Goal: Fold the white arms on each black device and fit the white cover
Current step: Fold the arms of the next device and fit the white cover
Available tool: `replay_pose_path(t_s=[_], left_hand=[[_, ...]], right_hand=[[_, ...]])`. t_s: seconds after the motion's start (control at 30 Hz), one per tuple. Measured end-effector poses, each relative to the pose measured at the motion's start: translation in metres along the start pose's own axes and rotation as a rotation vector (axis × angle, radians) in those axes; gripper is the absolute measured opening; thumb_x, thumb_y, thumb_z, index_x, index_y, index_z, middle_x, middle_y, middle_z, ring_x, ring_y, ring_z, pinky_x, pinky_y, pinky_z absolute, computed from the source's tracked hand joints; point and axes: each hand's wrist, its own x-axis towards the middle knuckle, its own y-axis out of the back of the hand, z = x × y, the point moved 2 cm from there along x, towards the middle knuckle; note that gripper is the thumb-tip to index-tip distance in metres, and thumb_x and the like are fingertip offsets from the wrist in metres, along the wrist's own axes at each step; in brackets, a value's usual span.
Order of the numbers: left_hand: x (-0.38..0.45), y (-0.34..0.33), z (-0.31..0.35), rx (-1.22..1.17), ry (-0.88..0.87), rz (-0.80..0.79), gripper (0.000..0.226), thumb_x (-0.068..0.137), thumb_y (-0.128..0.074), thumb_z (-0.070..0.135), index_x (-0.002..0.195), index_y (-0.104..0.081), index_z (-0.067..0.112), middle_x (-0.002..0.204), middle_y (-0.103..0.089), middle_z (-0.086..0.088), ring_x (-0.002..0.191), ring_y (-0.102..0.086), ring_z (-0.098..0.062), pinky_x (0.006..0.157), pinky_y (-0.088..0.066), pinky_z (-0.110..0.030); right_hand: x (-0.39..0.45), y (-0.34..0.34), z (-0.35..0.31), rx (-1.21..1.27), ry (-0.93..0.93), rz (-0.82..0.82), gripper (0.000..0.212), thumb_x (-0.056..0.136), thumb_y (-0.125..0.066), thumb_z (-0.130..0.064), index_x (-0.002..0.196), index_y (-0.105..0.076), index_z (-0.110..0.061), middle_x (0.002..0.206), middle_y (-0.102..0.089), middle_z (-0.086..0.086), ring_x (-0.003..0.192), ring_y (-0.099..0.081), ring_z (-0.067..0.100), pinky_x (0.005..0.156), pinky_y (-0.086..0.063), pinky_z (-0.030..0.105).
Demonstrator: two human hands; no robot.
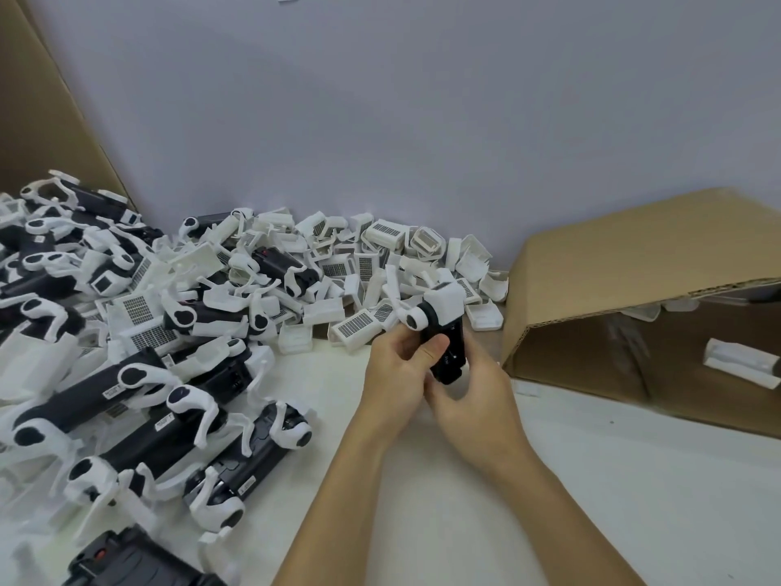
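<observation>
A plain pale grey wall (422, 120) rises behind a white table (634, 501), with brown cardboard (38, 99) leaning at left.

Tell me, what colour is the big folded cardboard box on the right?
Brown, shown in the head view: cardboard box.

The held device (443, 332) is sitting mid-table (549, 480). Left of it devices (139, 395) are lying heaped; behind it, loose covers (380, 247); right of it, a cardboard box (634, 289) on its side.

Black device (449, 348) lower end hidden by right hand (473, 399), box (634, 298) cut off at right edge
</observation>
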Motion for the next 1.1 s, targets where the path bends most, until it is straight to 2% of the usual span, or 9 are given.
replay_pose_path(t_s=[0.1, 0.2, 0.3, 0.4, 0.6, 0.8, 0.9, 1.0, 1.1], left_hand=[[0.000, 0.000, -0.001, 0.136, -0.055, -0.024, 0.028, 0.090, -0.063, -0.003, 0.103, -0.072, 0.021, 0.094, -0.076, 0.008, 0.091, -0.070, -0.012, 0.075, -0.053, -0.020], [-0.003, -0.003, -0.002, 0.312, -0.149, -0.088, 0.039, 0.088, -0.059, -0.004, 0.120, -0.069, 0.015, 0.111, -0.073, 0.005, 0.102, -0.067, -0.011, 0.088, -0.054, -0.031], [-0.006, -0.005, -0.002, 0.354, -0.181, -0.131, 0.039, 0.086, -0.056, -0.004, 0.119, -0.069, 0.013, 0.111, -0.073, -0.001, 0.098, -0.069, -0.018, 0.087, -0.056, -0.041], [-0.006, -0.005, -0.005, 0.412, -0.184, -0.149, 0.032, 0.083, -0.050, 0.006, 0.108, -0.070, 0.008, 0.103, -0.072, -0.010, 0.093, -0.067, -0.025, 0.082, -0.055, -0.041], [-0.008, -0.007, -0.002, 0.447, -0.213, -0.171, 0.030, 0.083, -0.048, 0.010, 0.103, -0.070, 0.011, 0.099, -0.072, -0.009, 0.076, -0.057, -0.006, 0.066, -0.039, -0.013], [-0.006, -0.006, -0.004, 0.475, -0.231, -0.158, 0.021, 0.090, -0.051, -0.002, 0.102, -0.067, 0.003, 0.098, -0.070, -0.013, 0.090, -0.064, -0.030, 0.078, -0.051, -0.047], [-0.007, -0.008, 0.001, 0.423, -0.253, -0.165, 0.030, 0.087, -0.048, -0.001, 0.111, -0.062, 0.008, 0.106, -0.070, -0.007, 0.100, -0.065, -0.025, 0.086, -0.053, -0.042], [-0.005, -0.008, 0.002, 0.189, -0.145, -0.063, 0.029, 0.090, -0.048, -0.002, 0.113, -0.054, 0.014, 0.104, -0.072, 0.001, 0.098, -0.070, -0.017, 0.084, -0.058, -0.037], [0.000, 0.002, 0.002, -0.016, -0.038, 0.234, 0.015, 0.100, -0.055, 0.010, 0.113, -0.059, 0.017, 0.090, -0.075, 0.008, 0.086, -0.070, -0.009, 0.068, -0.055, -0.020]], right_hand=[[0.001, 0.006, 0.000, 0.087, 0.022, 0.100, 0.062, 0.080, -0.057, -0.021, 0.141, -0.048, -0.027, 0.135, -0.059, -0.013, 0.129, -0.051, 0.003, 0.106, -0.045, 0.028], [0.000, 0.010, 0.001, 0.203, 0.007, 0.193, 0.072, 0.079, -0.064, -0.028, 0.146, -0.040, -0.021, 0.140, -0.055, -0.009, 0.132, -0.051, 0.009, 0.110, -0.044, 0.038], [0.001, 0.012, 0.000, 0.222, -0.055, 0.222, 0.084, 0.070, -0.081, -0.038, 0.145, -0.043, -0.028, 0.133, -0.059, -0.017, 0.123, -0.056, 0.000, 0.099, -0.049, 0.020], [0.004, 0.015, 0.002, 0.196, -0.069, 0.302, 0.073, 0.068, -0.090, -0.030, 0.133, -0.058, -0.027, 0.106, -0.066, -0.030, 0.100, -0.061, -0.015, 0.075, -0.045, 0.000], [0.004, 0.018, 0.001, 0.151, -0.030, 0.389, 0.056, 0.065, -0.092, -0.027, 0.116, -0.067, -0.028, 0.089, -0.067, -0.038, 0.082, -0.066, -0.012, 0.067, -0.044, -0.001], [0.006, 0.021, 0.003, 0.176, -0.044, 0.371, 0.046, 0.065, -0.092, -0.027, 0.095, -0.063, -0.047, 0.085, -0.071, -0.027, 0.079, -0.069, -0.003, 0.067, -0.049, 0.006], [0.008, 0.019, 0.005, 0.244, -0.087, 0.313, 0.066, 0.062, -0.092, -0.038, 0.122, -0.065, -0.033, 0.099, -0.073, -0.023, 0.094, -0.068, -0.004, 0.078, -0.053, 0.012], [0.006, 0.013, 0.000, 0.213, -0.069, 0.217, 0.099, 0.065, -0.083, -0.046, 0.151, -0.037, -0.029, 0.124, -0.061, -0.026, 0.118, -0.056, -0.011, 0.095, -0.047, 0.014], [0.003, 0.011, 0.005, 0.205, -0.063, 0.189, 0.066, 0.094, -0.066, -0.024, 0.151, -0.032, -0.030, 0.136, -0.055, -0.015, 0.124, -0.052, -0.008, 0.099, -0.043, 0.013]])
